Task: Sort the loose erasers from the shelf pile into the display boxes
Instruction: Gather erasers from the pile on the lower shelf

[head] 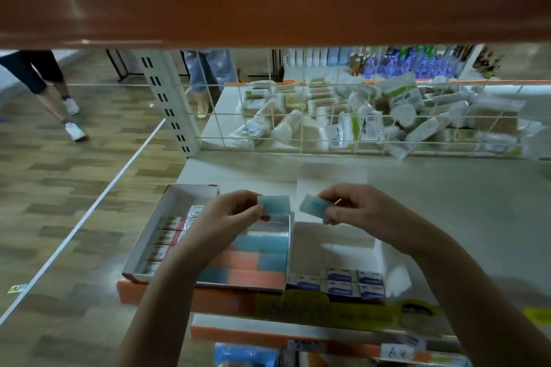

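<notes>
Blue erasers — your left hand pinches one, your right hand another, both above the clear display box. Seat each flat against the blue row — not the pink.

Translucent blue erasers in glossy wrap — matt cardboard display boxes, wood-look floor.

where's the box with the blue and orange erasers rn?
Head view, lower centre: the clear box sits at the shelf's front edge, between the red-edged box and the white box, under the left hand.
</notes>
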Motion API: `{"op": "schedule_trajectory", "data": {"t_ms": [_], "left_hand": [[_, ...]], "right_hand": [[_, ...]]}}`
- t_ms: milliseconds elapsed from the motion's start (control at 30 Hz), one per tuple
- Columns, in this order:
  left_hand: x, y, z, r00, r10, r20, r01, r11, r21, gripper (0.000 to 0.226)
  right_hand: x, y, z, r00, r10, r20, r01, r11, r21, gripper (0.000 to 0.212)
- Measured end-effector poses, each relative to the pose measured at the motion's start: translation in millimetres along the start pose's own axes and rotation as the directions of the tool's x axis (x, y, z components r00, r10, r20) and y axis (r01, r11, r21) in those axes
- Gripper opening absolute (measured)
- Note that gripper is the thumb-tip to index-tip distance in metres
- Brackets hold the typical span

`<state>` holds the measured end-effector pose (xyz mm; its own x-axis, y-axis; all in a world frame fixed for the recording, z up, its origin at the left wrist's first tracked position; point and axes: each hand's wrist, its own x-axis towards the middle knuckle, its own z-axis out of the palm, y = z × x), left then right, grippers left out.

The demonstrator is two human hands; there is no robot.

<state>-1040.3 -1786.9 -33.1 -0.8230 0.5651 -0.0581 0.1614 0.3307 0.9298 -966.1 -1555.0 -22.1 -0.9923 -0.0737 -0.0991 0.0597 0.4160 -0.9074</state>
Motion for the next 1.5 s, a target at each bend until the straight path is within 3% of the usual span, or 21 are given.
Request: {"op": "schedule_trajectory", "data": {"t_ms": [267,467,633,800,1033,1500], "left_hand": [[-4,-17,-24,1.0,-0.01,-0.03,0.006,0.99,-0.139,0.012],[-7,-32,-42,0.993,0.007,-0.116,-0.019,0.995,-0.096,0.019],[-13,-43,-59,0.987,-0.029,-0.158,0.013,0.995,-0.104,0.015],[-20,-47,-67,0.985,-0.043,-0.166,0.021,0.991,-0.131,0.015],[-22,-55,-69,0.988,-0.036,-0.149,0.018,0.993,-0.117,0.014],[-23,-63,-70,0.985,-0.036,-0.168,0.016,0.993,-0.119,0.015]], "right_hand": [[17,-13,22,0.999,0.0,-0.046,0.004,0.997,0.08,0.017],[41,-26,39,1.0,0.003,0.02,-0.005,0.995,0.096,0.018],[63,-39,55,0.991,0.008,0.131,0.001,0.997,-0.073,0.023],[80,-44,78,0.988,0.008,0.155,0.069,0.873,-0.484,0.028],[85,-36,93,0.993,0.036,0.112,0.038,0.801,-0.598,0.026],[83,-18,116,0.995,-0.073,0.064,0.094,0.574,-0.813,0.021]]}}
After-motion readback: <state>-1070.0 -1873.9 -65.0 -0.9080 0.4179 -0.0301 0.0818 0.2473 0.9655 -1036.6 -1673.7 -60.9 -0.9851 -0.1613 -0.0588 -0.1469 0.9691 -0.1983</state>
